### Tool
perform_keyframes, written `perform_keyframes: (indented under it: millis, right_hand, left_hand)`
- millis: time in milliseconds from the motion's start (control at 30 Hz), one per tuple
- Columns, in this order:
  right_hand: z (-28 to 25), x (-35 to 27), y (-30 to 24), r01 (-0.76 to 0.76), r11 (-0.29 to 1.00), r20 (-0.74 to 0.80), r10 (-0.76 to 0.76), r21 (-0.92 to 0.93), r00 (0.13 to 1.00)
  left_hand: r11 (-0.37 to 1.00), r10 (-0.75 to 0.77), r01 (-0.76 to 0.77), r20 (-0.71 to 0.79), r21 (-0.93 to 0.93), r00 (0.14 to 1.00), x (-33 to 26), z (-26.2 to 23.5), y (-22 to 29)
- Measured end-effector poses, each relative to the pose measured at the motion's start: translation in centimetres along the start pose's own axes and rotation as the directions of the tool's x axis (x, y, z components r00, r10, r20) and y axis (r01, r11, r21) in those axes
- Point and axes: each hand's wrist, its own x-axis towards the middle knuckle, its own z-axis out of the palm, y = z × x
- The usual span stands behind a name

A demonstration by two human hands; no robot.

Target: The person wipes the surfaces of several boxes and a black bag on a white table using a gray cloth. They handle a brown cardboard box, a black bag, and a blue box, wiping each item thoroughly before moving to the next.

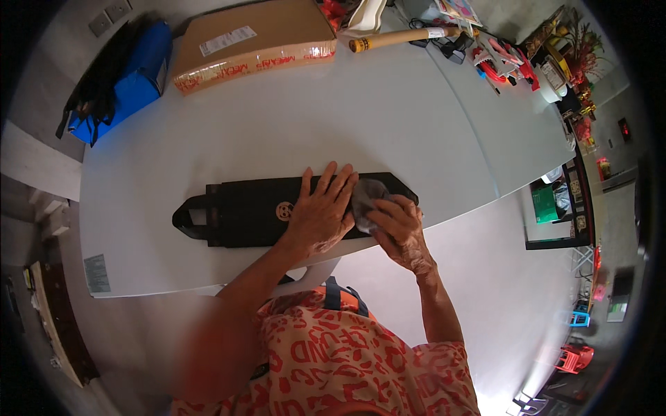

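A long black bag (246,201) lies flat near the front edge of the table, its looped handle pointing left and a small round tan emblem on its face. Across its middle rests my left hand (320,218), palm down with the fingers stretched out. My right hand (401,232) is closed around a crumpled grey cloth (368,197), which touches the bag just right of my left hand. Part of the bag's right end is hidden under the cloth and that hand.
At the back of the white table (291,118) stand a taped cardboard box (257,48) and, to its left, a blue box (142,90) with black items on top. A wooden stick (399,39), cables and several small items line the back right. The floor shows beyond the front edge.
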Motion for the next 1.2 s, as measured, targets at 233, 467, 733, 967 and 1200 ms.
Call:
perform_keyframes:
  millis: [233, 467, 733, 967, 1200]
  right_hand:
    - [2.0, 2.2, 0.9, -0.213, 0.946, -0.229, 0.158, -0.242, 0.961]
    - [2.8, 2.0, 1.3, -0.292, 0.901, -0.264, 0.212, -0.320, 0.941]
    - [5.7, 3.7, -4.0, -0.166, 0.905, -0.252, 0.068, -0.391, 0.965]
    - [7.4, 5.6, -6.9, -0.201, 0.930, -0.207, 0.141, -0.308, 0.968]
    - [7.1, 3.5, -3.7, -0.507, 0.724, -0.468, 0.285, -0.467, 0.837]
  left_hand:
    - [0.995, -0.018, 0.009, -0.087, -0.098, 0.996, -0.1, -0.1, -0.1]
    - [0.997, -0.064, 0.063, 0.034, 0.042, 0.997, -4.6, -3.4, -4.5]
    - [0.991, -0.132, 0.131, 0.015, 0.030, 0.991, -6.6, -3.8, -6.1]
    - [0.996, -0.089, 0.089, -0.017, 0.023, 0.996, -6.7, -3.6, -6.4]
    - [0.998, -0.068, 0.068, -0.038, -0.005, 0.997, -6.9, -3.3, -6.8]
